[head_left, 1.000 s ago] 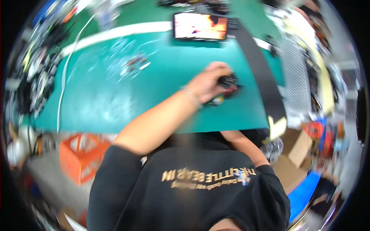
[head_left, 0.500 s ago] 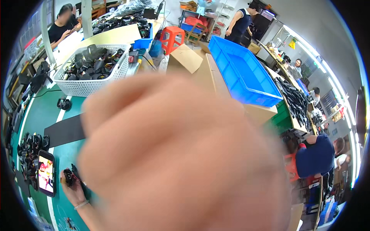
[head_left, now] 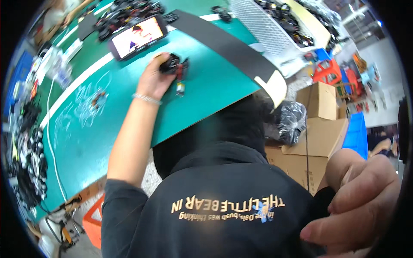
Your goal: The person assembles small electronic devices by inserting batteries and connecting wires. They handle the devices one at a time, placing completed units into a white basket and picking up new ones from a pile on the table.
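Note:
My left hand (head_left: pixel 151 81) rests over the green table (head_left: pixel 206 90), fingers wrapped round a small black device (head_left: pixel 171 65). Dark and red wires (head_left: pixel 180 74) hang from it and end in a pale and yellow connector. Close to the camera at lower right is my right hand (head_left: pixel 363 202), its fingers curled in; whatever they hold, if anything, is hidden. A phone (head_left: pixel 138 38) with a lit screen lies just beyond my left hand. Past it is a heap of similar black devices (head_left: pixel 124 17). A long black strip (head_left: pixel 223 41) crosses the table.
A white basket (head_left: pixel 262 32) of black parts stands at the far right of the table. Tangled clear threads (head_left: pixel 88 103) and a white cable (head_left: pixel 50 124) lie at left, beside bundled black cables (head_left: pixel 28 159). Cardboard boxes (head_left: pixel 316 142) and a blue crate (head_left: pixel 357 133) stand right.
The view has swung down to the table and my torso. My right hand, earlier blurred and covering the middle, is now at lower right. My left hand still holds the black device.

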### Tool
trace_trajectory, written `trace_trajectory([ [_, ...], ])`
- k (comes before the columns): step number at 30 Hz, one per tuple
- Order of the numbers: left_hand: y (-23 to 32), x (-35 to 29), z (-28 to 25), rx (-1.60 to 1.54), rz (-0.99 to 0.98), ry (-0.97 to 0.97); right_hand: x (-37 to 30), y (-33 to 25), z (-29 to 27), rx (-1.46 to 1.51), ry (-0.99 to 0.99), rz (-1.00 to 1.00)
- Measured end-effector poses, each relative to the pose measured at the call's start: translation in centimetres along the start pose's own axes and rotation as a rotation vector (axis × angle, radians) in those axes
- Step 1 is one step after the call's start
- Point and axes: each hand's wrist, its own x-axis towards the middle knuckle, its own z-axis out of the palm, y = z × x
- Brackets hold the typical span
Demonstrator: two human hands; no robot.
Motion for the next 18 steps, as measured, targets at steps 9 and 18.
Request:
trace_trajectory([
  [9,-0.8,0.3,1.8,0.035,0.057,-0.041,0.3,3.1,4.0,0.055,-0.070,0.123],
  [18,-1.2,0.5,1.1,-0.026,0.127,-0.043,4.8,6.5,4.8,0.176,-0.132,0.154],
])
